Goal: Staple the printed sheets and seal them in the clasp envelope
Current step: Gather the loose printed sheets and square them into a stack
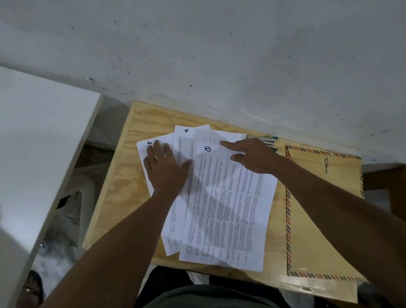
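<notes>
lying fanned and unstapled in the middle of the wooden table (121, 183), the printed sheets (226, 203) are not yet squared into one stack. left hand (163, 167) presses flat with fingers spread on the leftmost page; right hand (253, 154) touches the top sheet with its forefinger out. clasp envelope (320, 204) lies just right, empty as far as i can judge; stapling and sealing remain.

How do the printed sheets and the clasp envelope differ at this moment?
The printed sheets are white, covered in text and fanned out unevenly; the clasp envelope is brown with a striped border and lies as one flat piece. The left hand and right hand rest on the sheets; neither touches the envelope. Both lie on the wooden table.
</notes>
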